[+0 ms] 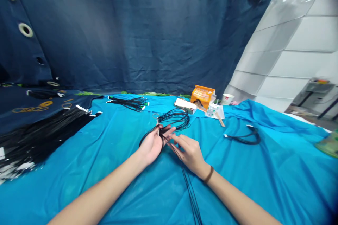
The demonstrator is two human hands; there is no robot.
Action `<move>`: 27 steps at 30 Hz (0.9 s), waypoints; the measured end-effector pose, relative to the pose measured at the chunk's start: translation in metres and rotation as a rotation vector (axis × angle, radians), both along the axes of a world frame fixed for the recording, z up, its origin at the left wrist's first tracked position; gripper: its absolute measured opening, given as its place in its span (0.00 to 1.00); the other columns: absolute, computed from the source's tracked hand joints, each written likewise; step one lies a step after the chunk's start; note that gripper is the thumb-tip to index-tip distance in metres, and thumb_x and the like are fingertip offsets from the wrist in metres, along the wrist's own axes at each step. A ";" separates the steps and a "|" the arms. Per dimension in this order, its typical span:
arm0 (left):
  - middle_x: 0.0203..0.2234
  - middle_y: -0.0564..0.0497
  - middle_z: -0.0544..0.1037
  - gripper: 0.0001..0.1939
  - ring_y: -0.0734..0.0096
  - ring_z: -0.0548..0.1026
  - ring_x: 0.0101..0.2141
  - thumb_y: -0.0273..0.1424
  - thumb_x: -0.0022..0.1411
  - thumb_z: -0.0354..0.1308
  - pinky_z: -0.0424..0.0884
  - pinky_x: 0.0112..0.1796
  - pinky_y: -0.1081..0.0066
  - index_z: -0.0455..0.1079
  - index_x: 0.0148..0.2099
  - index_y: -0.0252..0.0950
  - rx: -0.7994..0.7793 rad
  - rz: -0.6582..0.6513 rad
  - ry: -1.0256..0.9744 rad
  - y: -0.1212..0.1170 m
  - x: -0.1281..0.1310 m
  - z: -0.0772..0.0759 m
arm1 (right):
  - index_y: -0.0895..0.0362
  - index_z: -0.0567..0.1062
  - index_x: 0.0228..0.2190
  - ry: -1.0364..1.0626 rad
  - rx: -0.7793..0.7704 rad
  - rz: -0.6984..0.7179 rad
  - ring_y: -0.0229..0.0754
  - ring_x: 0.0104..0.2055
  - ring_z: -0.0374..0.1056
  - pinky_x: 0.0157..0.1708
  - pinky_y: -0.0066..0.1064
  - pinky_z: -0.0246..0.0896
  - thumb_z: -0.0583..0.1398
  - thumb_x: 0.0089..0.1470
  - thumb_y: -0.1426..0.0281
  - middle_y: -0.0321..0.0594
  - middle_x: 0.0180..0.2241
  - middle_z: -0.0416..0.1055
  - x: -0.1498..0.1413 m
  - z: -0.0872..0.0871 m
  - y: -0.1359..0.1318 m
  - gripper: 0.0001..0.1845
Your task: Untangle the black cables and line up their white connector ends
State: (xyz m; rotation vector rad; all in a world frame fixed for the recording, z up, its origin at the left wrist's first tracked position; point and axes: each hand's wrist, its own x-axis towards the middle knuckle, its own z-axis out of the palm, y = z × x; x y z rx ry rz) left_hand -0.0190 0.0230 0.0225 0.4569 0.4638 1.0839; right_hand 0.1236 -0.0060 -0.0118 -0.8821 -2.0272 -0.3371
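Note:
A bundle of thin black cables [177,119] with white connector ends lies across my left hand [153,145], palm up with the fingers curled around it. Part of the bundle loops out beyond my fingertips over the blue cloth. My right hand [189,150], with a brown band at the wrist, pinches several strands beside the left fingers. From there loose black strands [192,197] hang down toward the near edge of the view. A thin rubber band [155,115] shows just past the connector end.
On the left lies a large heap of black cables [47,135]. A cable bundle [129,103] sits behind my hands, another [245,137] on the right. At the back stand an orange packet [202,96], a small box [185,105] and a paper cup [227,98]. Yellow rubber bands [46,104] lie far left.

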 end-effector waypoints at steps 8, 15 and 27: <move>0.28 0.49 0.76 0.12 0.67 0.74 0.39 0.27 0.61 0.43 0.65 0.41 0.67 0.63 0.27 0.35 -0.021 -0.063 0.010 -0.014 0.008 0.004 | 0.56 0.68 0.40 0.099 0.010 0.109 0.37 0.34 0.68 0.35 0.28 0.62 0.56 0.52 0.76 0.40 0.34 0.72 0.001 0.000 0.000 0.12; 0.30 0.49 0.76 0.11 0.67 0.72 0.41 0.28 0.60 0.45 0.63 0.43 0.68 0.64 0.27 0.35 -0.018 -0.113 0.009 -0.017 0.005 0.009 | 0.56 0.68 0.41 0.095 0.054 0.127 0.36 0.33 0.67 0.32 0.26 0.62 0.56 0.52 0.77 0.41 0.33 0.71 0.002 0.001 -0.004 0.12; 0.30 0.50 0.76 0.12 0.68 0.73 0.39 0.30 0.60 0.46 0.62 0.46 0.67 0.67 0.28 0.35 0.013 -0.108 0.035 -0.022 0.004 0.016 | 0.57 0.67 0.45 0.061 0.106 0.168 0.37 0.33 0.68 0.31 0.27 0.62 0.54 0.53 0.78 0.42 0.33 0.72 0.003 0.020 -0.015 0.16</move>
